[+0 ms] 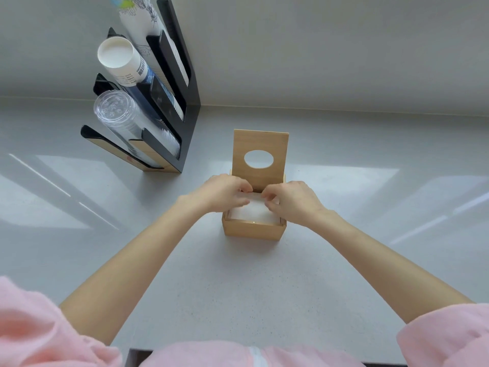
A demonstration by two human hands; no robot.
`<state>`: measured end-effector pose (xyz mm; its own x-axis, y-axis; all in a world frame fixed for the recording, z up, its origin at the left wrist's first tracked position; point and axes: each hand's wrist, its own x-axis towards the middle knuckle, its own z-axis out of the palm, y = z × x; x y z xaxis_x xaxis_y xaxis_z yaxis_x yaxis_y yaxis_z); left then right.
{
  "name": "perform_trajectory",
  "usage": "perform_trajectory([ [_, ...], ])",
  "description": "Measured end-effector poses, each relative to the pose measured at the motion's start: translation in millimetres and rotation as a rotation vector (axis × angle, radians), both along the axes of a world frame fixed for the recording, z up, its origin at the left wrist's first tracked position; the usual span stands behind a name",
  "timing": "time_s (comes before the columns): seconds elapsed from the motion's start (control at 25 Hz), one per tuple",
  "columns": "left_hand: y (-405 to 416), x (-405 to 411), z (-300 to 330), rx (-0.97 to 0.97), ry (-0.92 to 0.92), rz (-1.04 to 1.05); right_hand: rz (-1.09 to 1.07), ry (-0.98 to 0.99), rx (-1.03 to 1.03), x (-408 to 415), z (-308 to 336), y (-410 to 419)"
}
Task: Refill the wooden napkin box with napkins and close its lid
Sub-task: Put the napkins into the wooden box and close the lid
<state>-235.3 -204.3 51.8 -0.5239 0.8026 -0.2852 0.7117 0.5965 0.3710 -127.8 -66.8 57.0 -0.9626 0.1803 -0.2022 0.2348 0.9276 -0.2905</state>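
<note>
At the far edge of the napkins (252, 211), just under the raised lid (260, 157), the fingertips of both hands come together, curled narrow as if pinching or tucking the top sheet; whether they actually grip paper or only press on it I cannot tell, since the knuckles hide the contact. The left hand (221, 190) arches over the left rear corner of the wooden napkin box (253, 229) and the right hand (293, 201) over the right rear corner, so the white stack between them shows only in its near half. My guess is that the hands meet there to square the stack against the back wall, or to draw a sheet up so that it can pass through the oval hole in the lid once it comes down.

The box sits on the grey counter (238, 287), straight ahead of the person, its lid upright on the far side, apparently hinged there, which keeps the opening free for loading. The stack appears to fill the box nearly to the rim, so the refilling looks close to done, with the closing not yet begun.

Well apart to the left stands a black cup rack (185, 102) with paper cups and clear lids, its top cut off by the frame. Pink sleeves (39, 332) crowd the bottom corners
</note>
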Motion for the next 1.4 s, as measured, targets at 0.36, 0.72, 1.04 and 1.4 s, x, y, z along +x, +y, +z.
perform_trajectory([
  [0.36, 2, -24, 29, 0.446, 0.033, 0.297, -0.371, 0.563, -0.346, -22, 29, 36],
  [0.72, 28, -42, 29, 0.424, -0.159, 0.425, -0.476, 0.353, -0.506, -46, 25, 45],
  [1.04, 25, -50, 33, 0.391, 0.053, 0.430, -0.465, 0.369, -0.511, -52, 25, 49],
  [1.4, 0, -18, 27, 0.612, 0.204, 0.385, -0.322, 0.527, -0.432, -19, 22, 38],
])
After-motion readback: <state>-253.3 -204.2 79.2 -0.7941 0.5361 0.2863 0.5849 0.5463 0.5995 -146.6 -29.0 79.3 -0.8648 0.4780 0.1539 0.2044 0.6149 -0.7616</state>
